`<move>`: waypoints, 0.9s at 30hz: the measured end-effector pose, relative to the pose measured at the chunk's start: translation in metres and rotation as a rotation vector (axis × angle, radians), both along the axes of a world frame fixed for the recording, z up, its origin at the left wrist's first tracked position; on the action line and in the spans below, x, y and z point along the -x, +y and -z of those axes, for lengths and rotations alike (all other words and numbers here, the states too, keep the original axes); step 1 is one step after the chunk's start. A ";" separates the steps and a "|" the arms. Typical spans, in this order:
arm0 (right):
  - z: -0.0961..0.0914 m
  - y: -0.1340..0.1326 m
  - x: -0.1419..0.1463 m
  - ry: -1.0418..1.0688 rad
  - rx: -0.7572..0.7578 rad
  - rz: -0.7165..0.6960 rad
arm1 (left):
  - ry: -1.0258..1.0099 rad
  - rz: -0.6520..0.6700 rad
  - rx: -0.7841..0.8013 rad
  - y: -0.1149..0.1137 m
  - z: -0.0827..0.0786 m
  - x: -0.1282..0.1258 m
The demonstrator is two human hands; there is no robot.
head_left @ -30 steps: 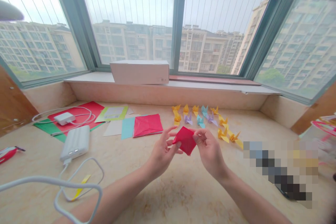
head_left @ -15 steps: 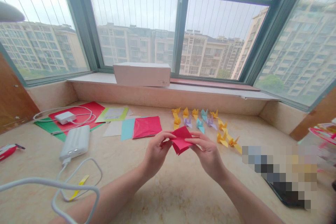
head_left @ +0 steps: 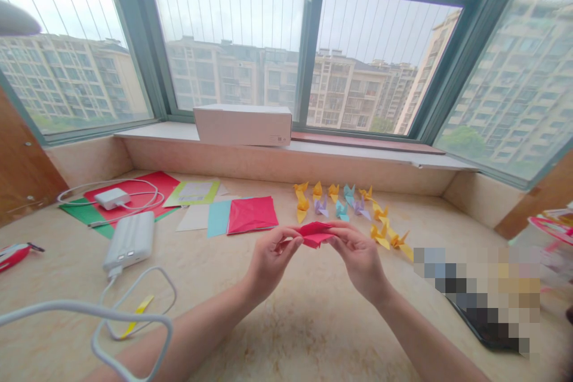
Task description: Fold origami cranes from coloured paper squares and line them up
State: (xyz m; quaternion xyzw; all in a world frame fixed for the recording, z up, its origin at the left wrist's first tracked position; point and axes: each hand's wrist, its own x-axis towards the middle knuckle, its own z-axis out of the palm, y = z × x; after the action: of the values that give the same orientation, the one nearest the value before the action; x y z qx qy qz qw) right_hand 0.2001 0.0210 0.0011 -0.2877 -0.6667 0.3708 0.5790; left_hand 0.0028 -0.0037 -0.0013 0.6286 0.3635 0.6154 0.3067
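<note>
**Red origami paper (head_left: 314, 234) is being pressed flat between two hands**

A moment ago, a fat, puffy shape was being held up. Now the paper is being squeezed thin and long. It is being held in the air above the stone ledge (head_left: 308, 334). One end is being pinched tight by the left hand (head_left: 271, 259), and the other end is being pinched tight by the right hand (head_left: 358, 259). Both hands are being kept narrow around the paper. Bare ledge is being left open below the hands and toward the near edge. Just left, a red paper sheet (head_left: 252, 215) is being left lying. Just right, a row of paper cranes (head_left: 340, 206) is being left standing near the right hand. Off to the left, a white power bank (head_left: 128, 240) is being left beside a white cable (head_left: 111, 322).
</note>
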 end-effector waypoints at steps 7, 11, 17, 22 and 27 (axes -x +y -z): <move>0.004 -0.002 0.003 0.117 0.141 -0.022 | -0.110 0.000 0.090 0.002 0.003 -0.004; 0.001 -0.005 0.004 0.140 0.165 -0.014 | -0.135 0.123 0.152 -0.001 0.003 -0.006; 0.004 -0.012 0.010 0.003 0.136 -0.038 | 0.025 0.200 0.257 -0.008 0.001 -0.007; 0.007 -0.011 0.013 0.011 0.110 0.083 | 0.043 0.090 0.246 -0.004 0.006 -0.006; 0.004 -0.011 0.012 -0.013 0.187 0.089 | 0.014 0.058 0.248 -0.003 0.006 -0.006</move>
State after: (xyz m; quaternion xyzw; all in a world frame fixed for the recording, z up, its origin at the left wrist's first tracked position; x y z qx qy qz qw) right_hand 0.1885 0.0097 -0.0033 -0.3725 -0.6194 0.4035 0.5610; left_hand 0.0090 -0.0063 -0.0075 0.6003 0.4207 0.5522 0.3973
